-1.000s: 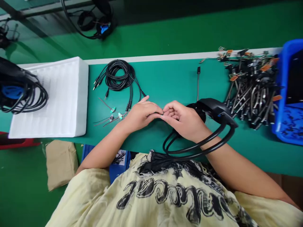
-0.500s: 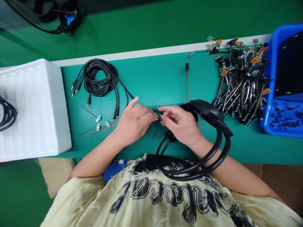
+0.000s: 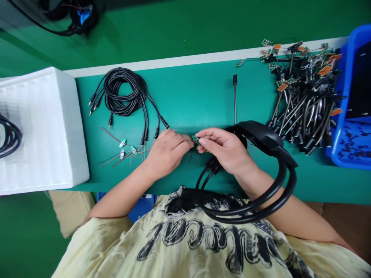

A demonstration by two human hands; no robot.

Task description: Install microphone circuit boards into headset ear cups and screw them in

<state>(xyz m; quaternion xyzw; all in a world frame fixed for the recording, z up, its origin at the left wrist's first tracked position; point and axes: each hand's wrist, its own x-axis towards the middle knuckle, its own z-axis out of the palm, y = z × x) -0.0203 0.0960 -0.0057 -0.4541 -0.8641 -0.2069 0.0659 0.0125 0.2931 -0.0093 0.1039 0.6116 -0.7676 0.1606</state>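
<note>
Circuit board, small and green, is held up between the two hands above the counter, near its front edge. Noted left to right: foam tray on the left; next a coil of black cable, with loose wired parts lying just in front of it. Their thin wires reach close to the left hand, so a sideways sweep of that wrist could snag them and drag the parts. Left grip: fingertips bunched at the board's left edge; cannot tell whether they pinch a wire there. If so, a hard tug might tear a joint. Thin wires hang below and could catch on a finger. Right hand: grip pinching the board between thumb and forefinger; hold covers little of it, so a slip could drop it. Black headset sits by that hand, its loops crossing over the forearm in view; lifting the arm could pull the headset along. Farther right, a heap of metal stalks lies beside a blue bin, well apart from both hands.
</note>
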